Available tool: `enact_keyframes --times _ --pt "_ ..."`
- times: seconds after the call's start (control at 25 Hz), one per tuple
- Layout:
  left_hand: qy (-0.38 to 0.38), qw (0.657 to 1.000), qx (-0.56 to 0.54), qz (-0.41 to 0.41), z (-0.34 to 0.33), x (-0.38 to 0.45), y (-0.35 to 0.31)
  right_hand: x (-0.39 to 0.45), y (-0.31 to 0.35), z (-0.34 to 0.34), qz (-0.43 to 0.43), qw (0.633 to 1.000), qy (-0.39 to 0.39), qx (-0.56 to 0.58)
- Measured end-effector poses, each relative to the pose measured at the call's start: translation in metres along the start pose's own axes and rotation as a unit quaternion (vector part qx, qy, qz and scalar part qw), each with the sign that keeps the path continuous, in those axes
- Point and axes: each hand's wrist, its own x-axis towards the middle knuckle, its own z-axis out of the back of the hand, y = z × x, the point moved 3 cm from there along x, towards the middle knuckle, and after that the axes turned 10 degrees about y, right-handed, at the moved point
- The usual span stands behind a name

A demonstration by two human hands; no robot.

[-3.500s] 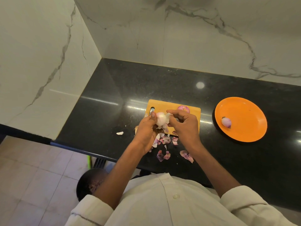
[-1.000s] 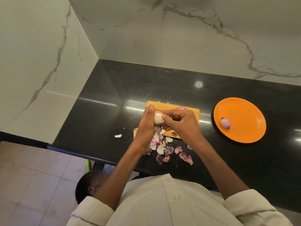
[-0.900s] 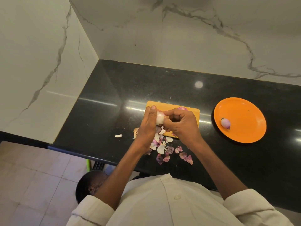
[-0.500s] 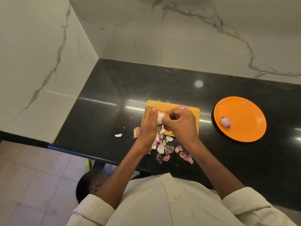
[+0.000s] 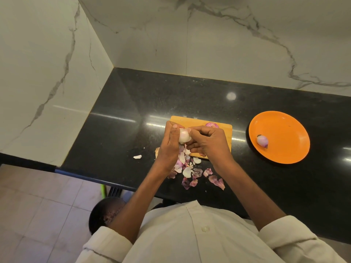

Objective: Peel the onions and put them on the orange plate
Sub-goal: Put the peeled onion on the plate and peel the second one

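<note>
Onion (image 5: 184, 137) slightly more bared than before, both hands' grip, left (image 5: 170, 147) and right (image 5: 209, 143), around it.

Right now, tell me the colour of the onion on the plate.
Pale purple with whitish patches, seen in the head view: onion on the orange plate.

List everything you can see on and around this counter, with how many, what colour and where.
onion in hand: one, pale white-pink, held above the board's left end
onion on plate: one, purple, left part of the plate
cut onion piece: one, purple, far edge of the board
plate: one, orange, right on the counter
cutting board: one, yellow-brown, middle of the counter
onion skins: many, purple and white, near the counter's front edge
counter: one, black
bin: one, dark, on the floor
left hand: grips the onion
right hand: pinches at the onion's top
</note>
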Motion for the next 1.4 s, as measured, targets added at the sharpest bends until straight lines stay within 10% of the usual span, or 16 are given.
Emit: enact_keyframes --times 0.52,0.76,0.92,1.08,1.4 --pt "-0.011 0.999 -0.053 0.009 -0.005 0.002 -0.007 0.002 0.006 0.003 0.023 0.995 -0.08 0.047" --pt "0.021 0.984 -0.174 0.04 -0.002 0.001 -0.01 0.002 0.002 0.009 0.095 0.981 -0.084 -0.147" --pt "-0.018 0.957 -0.284 0.065 0.0 0.0 0.0 0.001 -0.005 0.007 -0.059 0.965 -0.021 0.254" --pt "-0.06 0.936 -0.333 0.098 0.004 -0.001 0.017 0.0 -0.029 0.003 -0.148 0.923 -0.012 0.356" --pt "-0.088 0.943 -0.294 0.129 0.009 -0.005 0.03 0.009 -0.041 0.004 -0.064 0.997 -0.025 -0.019"
